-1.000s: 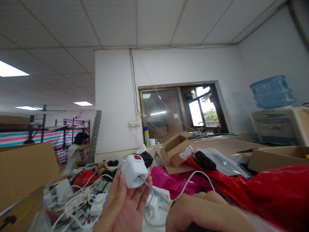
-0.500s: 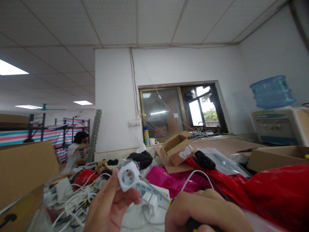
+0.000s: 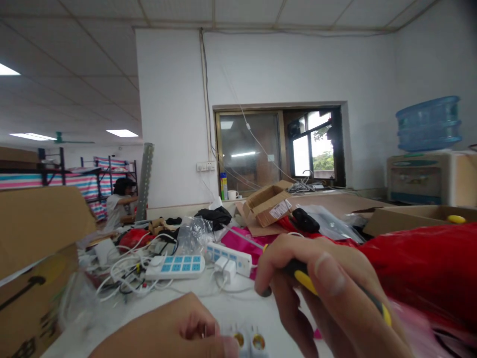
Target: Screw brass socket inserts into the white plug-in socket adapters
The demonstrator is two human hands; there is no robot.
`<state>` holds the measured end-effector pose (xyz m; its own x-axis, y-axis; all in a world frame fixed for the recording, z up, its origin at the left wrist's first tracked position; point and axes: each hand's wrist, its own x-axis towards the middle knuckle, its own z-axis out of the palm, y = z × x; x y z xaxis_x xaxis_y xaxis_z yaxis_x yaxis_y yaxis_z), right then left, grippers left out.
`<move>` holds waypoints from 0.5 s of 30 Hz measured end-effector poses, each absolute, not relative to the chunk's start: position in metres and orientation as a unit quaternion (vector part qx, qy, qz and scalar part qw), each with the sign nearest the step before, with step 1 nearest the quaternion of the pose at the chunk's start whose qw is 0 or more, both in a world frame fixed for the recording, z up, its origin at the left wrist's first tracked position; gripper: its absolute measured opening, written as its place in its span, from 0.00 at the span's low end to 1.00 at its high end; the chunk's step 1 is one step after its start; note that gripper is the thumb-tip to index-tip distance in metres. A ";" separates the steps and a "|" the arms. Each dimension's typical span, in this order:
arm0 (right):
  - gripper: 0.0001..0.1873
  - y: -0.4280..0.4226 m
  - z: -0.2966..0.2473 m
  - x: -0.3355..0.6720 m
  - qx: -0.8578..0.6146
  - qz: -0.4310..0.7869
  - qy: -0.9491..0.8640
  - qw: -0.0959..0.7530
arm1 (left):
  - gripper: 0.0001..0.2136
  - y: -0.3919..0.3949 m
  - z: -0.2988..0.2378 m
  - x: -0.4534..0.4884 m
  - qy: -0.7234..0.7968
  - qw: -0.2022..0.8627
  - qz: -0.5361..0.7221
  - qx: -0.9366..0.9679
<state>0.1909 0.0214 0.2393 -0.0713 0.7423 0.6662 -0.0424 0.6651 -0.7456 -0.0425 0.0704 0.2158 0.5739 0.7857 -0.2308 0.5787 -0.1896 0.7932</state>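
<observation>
My right hand (image 3: 328, 293) is wrapped round a screwdriver (image 3: 305, 281) with a black and yellow handle. Its thin shaft points up and left over the table. Low in the view, my left hand (image 3: 179, 325) has its fingers curled closed round a white plug adapter, mostly hidden, with only a glint like metal pins showing by the fingers. Against its thumb sits another white plug adapter (image 3: 243, 349), and beside that a similar adapter (image 3: 259, 343). Both have pins pointing away and a brassy round spot on them.
A white power strip (image 3: 182, 267) with blue sockets and a second strip (image 3: 238, 259) with white chargers (image 3: 225, 268) lie ahead. Tangled white cables (image 3: 115, 278) spread on the left beside a cardboard box (image 3: 40, 233). Red plastic (image 3: 428, 268) covers the right. A person (image 3: 121, 204) is far left.
My left hand has lowered the white adapter from mid-view to the tabletop by the other adapters. My right hand has risen, showing more of the screwdriver. The view has tilted down.
</observation>
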 end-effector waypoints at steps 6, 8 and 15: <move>0.33 0.021 0.254 0.187 -0.223 0.319 -0.686 0.615 | 0.27 0.053 0.231 -0.035 0.408 0.480 -0.007 0.777; 0.30 0.020 0.256 0.187 -0.221 0.324 -0.684 0.615 | 0.26 0.055 0.231 -0.034 0.401 0.480 -0.005 0.781; 0.27 0.024 0.253 0.191 -0.200 0.292 -0.696 0.625 | 0.25 0.062 0.220 -0.036 0.375 0.504 0.151 0.763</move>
